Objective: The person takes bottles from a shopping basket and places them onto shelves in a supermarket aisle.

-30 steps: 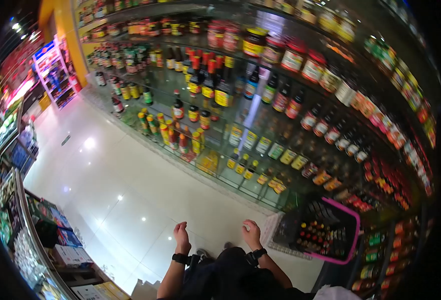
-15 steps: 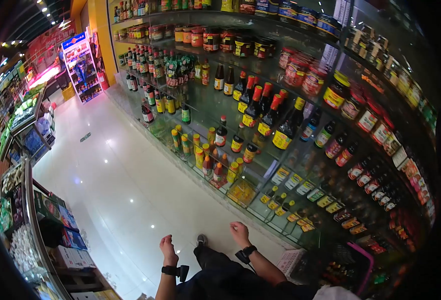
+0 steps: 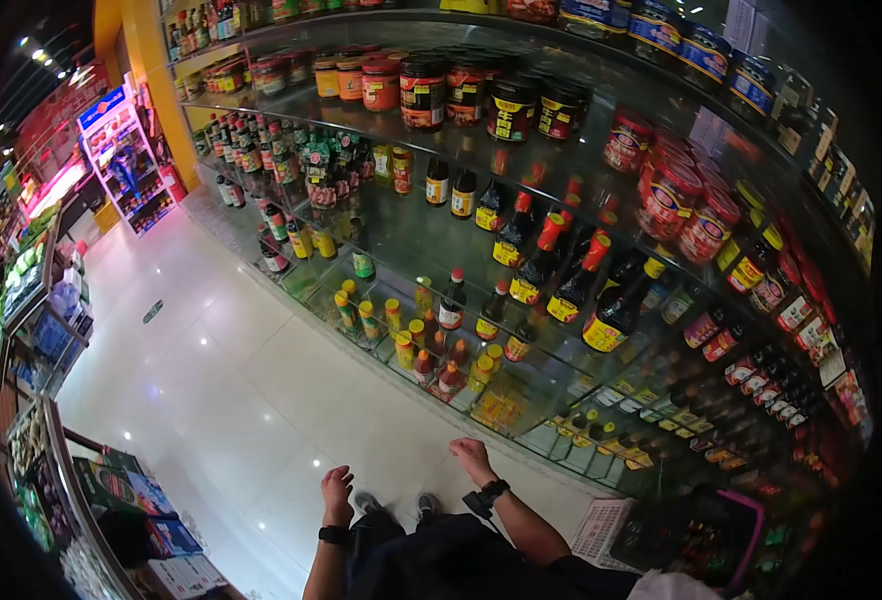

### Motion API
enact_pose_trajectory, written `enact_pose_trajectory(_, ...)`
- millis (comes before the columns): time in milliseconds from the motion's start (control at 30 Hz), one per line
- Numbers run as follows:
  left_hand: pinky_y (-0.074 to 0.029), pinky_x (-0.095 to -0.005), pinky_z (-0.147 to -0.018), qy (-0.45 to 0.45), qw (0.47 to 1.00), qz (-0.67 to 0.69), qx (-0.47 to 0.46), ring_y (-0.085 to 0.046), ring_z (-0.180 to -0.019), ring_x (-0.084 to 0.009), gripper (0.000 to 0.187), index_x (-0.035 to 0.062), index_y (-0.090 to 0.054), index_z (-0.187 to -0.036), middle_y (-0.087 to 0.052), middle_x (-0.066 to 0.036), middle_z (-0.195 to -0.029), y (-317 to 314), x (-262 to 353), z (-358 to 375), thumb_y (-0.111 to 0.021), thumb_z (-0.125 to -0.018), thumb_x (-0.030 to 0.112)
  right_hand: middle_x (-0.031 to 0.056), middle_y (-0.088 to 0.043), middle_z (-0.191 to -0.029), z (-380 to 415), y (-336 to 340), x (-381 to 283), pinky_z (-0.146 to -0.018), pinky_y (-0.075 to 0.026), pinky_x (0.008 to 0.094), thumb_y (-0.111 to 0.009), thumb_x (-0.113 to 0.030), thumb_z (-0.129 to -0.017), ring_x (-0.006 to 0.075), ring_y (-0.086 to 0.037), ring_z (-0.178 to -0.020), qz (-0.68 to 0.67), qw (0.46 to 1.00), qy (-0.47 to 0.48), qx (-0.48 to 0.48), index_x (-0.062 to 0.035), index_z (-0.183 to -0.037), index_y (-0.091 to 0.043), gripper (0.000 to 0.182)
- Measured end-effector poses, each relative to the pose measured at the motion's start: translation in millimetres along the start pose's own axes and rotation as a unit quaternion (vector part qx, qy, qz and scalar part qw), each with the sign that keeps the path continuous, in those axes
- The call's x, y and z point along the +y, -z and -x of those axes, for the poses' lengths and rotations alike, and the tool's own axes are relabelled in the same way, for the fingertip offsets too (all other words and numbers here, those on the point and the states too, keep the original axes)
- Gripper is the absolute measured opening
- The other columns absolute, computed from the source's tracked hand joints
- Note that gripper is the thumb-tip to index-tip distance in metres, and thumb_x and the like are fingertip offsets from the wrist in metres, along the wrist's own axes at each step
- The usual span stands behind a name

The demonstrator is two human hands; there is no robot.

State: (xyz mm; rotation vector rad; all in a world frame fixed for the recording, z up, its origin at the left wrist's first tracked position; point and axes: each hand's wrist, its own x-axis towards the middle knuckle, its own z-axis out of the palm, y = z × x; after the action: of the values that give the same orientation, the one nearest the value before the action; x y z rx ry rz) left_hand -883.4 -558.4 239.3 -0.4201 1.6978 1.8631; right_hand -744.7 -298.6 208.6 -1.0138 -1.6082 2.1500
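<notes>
My left hand (image 3: 337,494) hangs over the pale floor with its fingers loosely bent and apart, holding nothing. To its right, my right hand (image 3: 473,460) is also loosely bent, with nothing visible in it. Both hands are in front of my body and touch no goods. The glass shelving (image 3: 381,268) beyond them carries dark sauce bottles (image 3: 535,275) with red caps, small yellow-capped bottles (image 3: 404,347), and red-lidded jars (image 3: 674,197). Black-labelled jars (image 3: 511,110) stand on a higher shelf.
A pink-and-black basket (image 3: 686,535) sits at the lower right beside the shelving. Crates and boxes (image 3: 173,536) line the lower left. Along the aisle are a vegetable display (image 3: 23,275) and a lit rack (image 3: 126,160) with a blue header. My shoes (image 3: 428,505) stand on the floor.
The view has shifted nearer to the shelves, which look larger. Both shoes now show side by side, where one was visible before. My hands stay apart in front of me.
</notes>
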Motion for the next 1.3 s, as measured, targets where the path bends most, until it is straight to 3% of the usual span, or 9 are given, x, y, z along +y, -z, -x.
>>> enact_pose_trajectory(167, -0.035, -0.0367, -0.083, 0.038, 0.994, -0.077, -0.068, -0.052, -0.098, -0.0226, 0.033, 0.0048, -0.055, -0.103, -0.056, -0.008, -0.106, -23.3, 40.2, -60.5, -0.050, -0.076, 0.024, 0.0018, -0.059, -0.070, -16.1, 1.0, 18.8, -0.061, -0.042, 0.0218, -0.058, -0.014, -0.075, 0.0097, -0.054, -0.066, 0.104, 0.981, 0.035, 0.159, -0.0008, -0.081, -0.062, 0.015)
enact_pose_trajectory(233, -0.042, -0.0272, -0.069, -0.030, 0.996, -0.056, -0.064, -0.055, -0.075, -0.0179, 0.024, 0.0008, -0.061, -0.087, -0.060, -0.007, -0.081, -42.2, 59.7, -87.7, -0.053, -0.075, 0.020, 0.0007, -0.058, -0.068, -26.9, 2.4, 27.9, -0.060, -0.041, 0.0215, -0.057, -0.010, -0.073, 0.0089, -0.053, -0.064, 0.135, 0.958, 0.076, 0.243, -0.0006, -0.078, -0.062, 0.012)
enact_pose_trajectory(300, -0.034, -0.0367, -0.084, -0.004, 0.984, -0.120, -0.133, -0.050, -0.101, -0.0244, 0.033, 0.0054, -0.057, -0.101, -0.057, -0.009, -0.105, -51.8, 75.9, -125.2, -0.049, -0.076, 0.026, 0.0003, -0.058, -0.067, -33.5, 5.2, 26.5, -0.059, -0.041, 0.0215, -0.055, -0.006, -0.070, 0.0088, -0.052, -0.063, 0.033, 0.953, 0.097, 0.284, -0.0014, -0.078, -0.062, 0.011)
enact_pose_trajectory(367, -0.039, -0.0287, -0.076, -0.023, 0.984, -0.126, -0.125, -0.051, -0.084, -0.0176, 0.027, 0.0015, -0.062, -0.090, -0.058, -0.008, -0.085, -72.4, 115.8, -133.5, -0.052, -0.075, 0.021, 0.0001, -0.058, -0.066, -36.9, 0.3, 12.5, -0.059, -0.041, 0.0212, -0.055, -0.003, -0.068, 0.0092, -0.053, -0.063, 0.055, 0.924, 0.103, 0.365, -0.0015, -0.076, -0.062, 0.011)
enact_pose_trajectory(500, -0.037, -0.0279, -0.078, -0.045, 0.972, -0.143, -0.179, -0.048, -0.085, -0.0166, 0.027, 0.0021, -0.062, -0.089, -0.057, -0.007, -0.084, -92.9, 171.5, -174.6, -0.051, -0.075, 0.022, -0.0008, -0.057, -0.064, -60.5, 15.3, 16.1, -0.052, -0.038, 0.0226, -0.057, -0.005, -0.067, 0.0086, -0.051, -0.060, 0.068, 0.873, 0.097, 0.473, -0.0051, -0.073, -0.061, 0.008)
enact_pose_trajectory(667, -0.035, -0.0273, -0.080, -0.081, 0.958, -0.154, -0.228, -0.047, -0.084, -0.0156, 0.025, 0.0016, -0.062, -0.087, -0.055, -0.005, -0.082, -113.7, 234.3, -198.1, -0.050, -0.076, 0.021, -0.0019, -0.057, -0.072, -44.5, -23.8, -113.4, -0.052, -0.037, 0.0212, -0.055, -0.008, -0.072, 0.0076, -0.051, -0.063, 0.029, 0.806, 0.263, 0.530, -0.0065, -0.076, -0.061, 0.007)
enact_pose_trajectory(900, -0.032, -0.0300, -0.081, -0.072, 0.940, -0.131, -0.308, -0.048, -0.093, -0.0141, 0.023, 0.0095, -0.058, -0.092, -0.056, -0.002, -0.092, -146.2, 269.7, -220.5, -0.050, -0.078, 0.025, 0.0006, -0.059, -0.085, -39.8, -56.5, -306.5, -0.073, -0.041, 0.0221, -0.054, -0.010, -0.078, 0.0108, -0.053, -0.083, -0.024, 0.790, 0.372, 0.486, -0.0037, -0.092, -0.059, 0.016)
enact_pose_trajectory(1167, -0.035, -0.0288, -0.079, -0.091, 0.932, -0.119, -0.329, -0.051, -0.088, -0.0126, 0.017, 0.0096, -0.056, -0.088, -0.058, 0.000, -0.087, -159.5, 290.3, -231.5, -0.051, -0.081, 0.024, 0.0087, -0.057, -0.095, -125.6, -17.6, -365.1, -0.085, -0.039, 0.0258, -0.060, -0.009, -0.078, 0.0154, -0.053, -0.093, -0.033, 0.799, 0.403, 0.444, 0.0022, -0.106, -0.050, 0.032)
enact_pose_trajectory(1300, -0.040, -0.0264, -0.072, -0.099, 0.931, -0.081, -0.343, -0.054, -0.082, -0.0122, 0.016, 0.0074, -0.056, -0.086, -0.057, -0.002, -0.083, -171.5, 320.2, -225.9, -0.048, -0.082, 0.021, 0.0019, -0.056, -0.089, -146.2, -15.3, -377.1, -0.074, -0.039, 0.0225, -0.062, -0.013, -0.078, 0.0094, -0.050, -0.081, 0.018, 0.815, 0.413, 0.406, -0.0005, -0.098, -0.052, 0.026)
